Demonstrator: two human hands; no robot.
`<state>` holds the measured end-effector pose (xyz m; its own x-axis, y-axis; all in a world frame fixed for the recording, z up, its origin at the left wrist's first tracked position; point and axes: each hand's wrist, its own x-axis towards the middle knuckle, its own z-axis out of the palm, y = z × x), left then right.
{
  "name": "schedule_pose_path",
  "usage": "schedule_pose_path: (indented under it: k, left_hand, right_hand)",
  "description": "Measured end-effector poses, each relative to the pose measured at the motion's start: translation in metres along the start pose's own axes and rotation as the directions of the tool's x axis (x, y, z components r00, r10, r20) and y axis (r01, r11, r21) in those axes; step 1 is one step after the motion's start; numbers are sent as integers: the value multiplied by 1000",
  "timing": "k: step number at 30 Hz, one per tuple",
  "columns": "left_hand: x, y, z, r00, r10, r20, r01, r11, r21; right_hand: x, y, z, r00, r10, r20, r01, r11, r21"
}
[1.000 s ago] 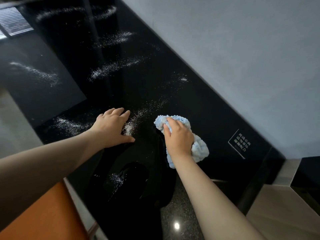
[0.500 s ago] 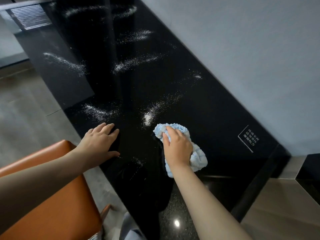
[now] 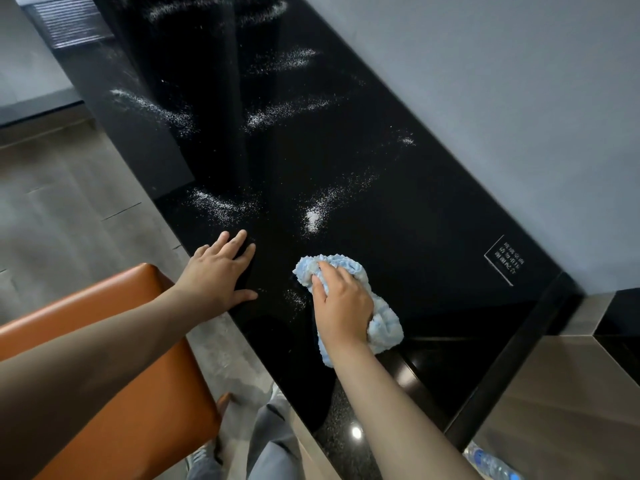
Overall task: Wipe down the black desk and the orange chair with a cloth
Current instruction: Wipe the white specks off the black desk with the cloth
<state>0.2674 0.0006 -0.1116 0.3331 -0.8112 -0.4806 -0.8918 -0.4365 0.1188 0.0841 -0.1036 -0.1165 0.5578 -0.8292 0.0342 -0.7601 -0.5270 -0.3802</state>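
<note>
The glossy black desk (image 3: 398, 209) runs along a grey wall and carries several streaks of white powder (image 3: 313, 216). My right hand (image 3: 341, 303) presses a crumpled light-blue cloth (image 3: 384, 327) onto the desk near its front edge, fingers curled over the cloth. My left hand (image 3: 221, 271) lies flat on the desk's left edge, fingers straight, holding nothing. The orange chair (image 3: 138, 382) stands at the lower left, partly hidden under my left forearm.
A grey wall (image 3: 502, 98) borders the desk on the right. A white printed label (image 3: 505, 259) sits on the desk near the right end. Grey floor (image 3: 69, 209) lies left of the desk. A plastic water bottle (image 3: 491, 462) shows at the bottom right. My legs in grey trousers (image 3: 273, 441) are below.
My left hand has slid back from the powder to the desk's left edge. The right hand and cloth have stayed almost in place. The view has pulled back, showing the orange chair.
</note>
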Motion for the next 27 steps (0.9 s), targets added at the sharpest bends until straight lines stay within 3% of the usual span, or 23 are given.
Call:
schedule_pose_path:
  k: [12, 27]
  left_hand:
    - [8, -21, -9, 993, 99, 64, -103, 993, 59]
    - [1, -21, -34, 974, 114, 194, -145, 978, 151]
  right_hand:
    - [-41, -29, 6, 1000, -5, 30, 5, 1000, -3]
    - [-100, -72, 18, 997, -5, 75, 5, 1000, -3]
